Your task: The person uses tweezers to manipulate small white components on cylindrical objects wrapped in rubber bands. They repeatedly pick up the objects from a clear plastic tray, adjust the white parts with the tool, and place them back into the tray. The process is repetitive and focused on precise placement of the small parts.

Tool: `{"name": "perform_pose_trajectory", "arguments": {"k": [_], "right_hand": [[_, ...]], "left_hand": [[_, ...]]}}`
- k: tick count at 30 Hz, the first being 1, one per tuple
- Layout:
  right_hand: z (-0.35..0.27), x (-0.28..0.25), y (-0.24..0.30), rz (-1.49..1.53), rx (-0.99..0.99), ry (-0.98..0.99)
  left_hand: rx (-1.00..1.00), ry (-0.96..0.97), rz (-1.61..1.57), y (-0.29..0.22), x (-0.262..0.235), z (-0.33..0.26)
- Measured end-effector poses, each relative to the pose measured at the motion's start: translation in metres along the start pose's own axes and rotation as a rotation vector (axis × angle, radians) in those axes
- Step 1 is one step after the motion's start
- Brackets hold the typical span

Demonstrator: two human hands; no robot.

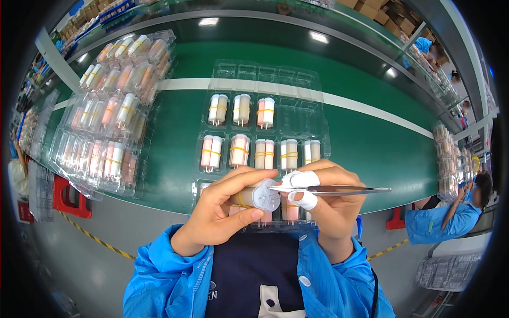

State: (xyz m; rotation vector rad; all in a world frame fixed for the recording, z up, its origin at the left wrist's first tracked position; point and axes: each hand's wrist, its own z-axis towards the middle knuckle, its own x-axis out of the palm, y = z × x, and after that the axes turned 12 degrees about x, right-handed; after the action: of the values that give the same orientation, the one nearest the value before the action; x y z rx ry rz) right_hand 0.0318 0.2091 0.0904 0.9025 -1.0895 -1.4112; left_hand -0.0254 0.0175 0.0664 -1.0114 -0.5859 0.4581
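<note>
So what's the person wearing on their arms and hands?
Both forearms are in bright blue work-coat sleeves with loose cuffs. The left hand is bare. The right hand has white wraps, like finger cots or tape, on two fingers. No gloves, watch or rings are visible.

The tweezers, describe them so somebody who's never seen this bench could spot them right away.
Start at the green conveyor belt, then come down to the clear tray of banded tube pairs at its near edge. Just above it, the right hand pinches the tweezers: the only slim metal thing there, tips at a tube pair in the left hand.
</note>
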Motion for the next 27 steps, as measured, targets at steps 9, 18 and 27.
{"name": "perform_pose_trajectory", "arguments": {"k": [9,18,27], "right_hand": [[0.0052,-0.0004,-0.0009,-0.099,-0.049,0.027],[0.0051,0.002,-0.0042,0.007,-0.022,0.022],[0.0071,0.0062,-0.0061,0.0,-0.043,-0.007]], "left_hand": [[0.068,-0.007,0.108,0.0044,-0.0022,0.0],[0.062,-0.049,0.074,0.0043,-0.0019,-0.0005],[0.111,-0.051,0.208,0.002,0.0005,0.003]]}}
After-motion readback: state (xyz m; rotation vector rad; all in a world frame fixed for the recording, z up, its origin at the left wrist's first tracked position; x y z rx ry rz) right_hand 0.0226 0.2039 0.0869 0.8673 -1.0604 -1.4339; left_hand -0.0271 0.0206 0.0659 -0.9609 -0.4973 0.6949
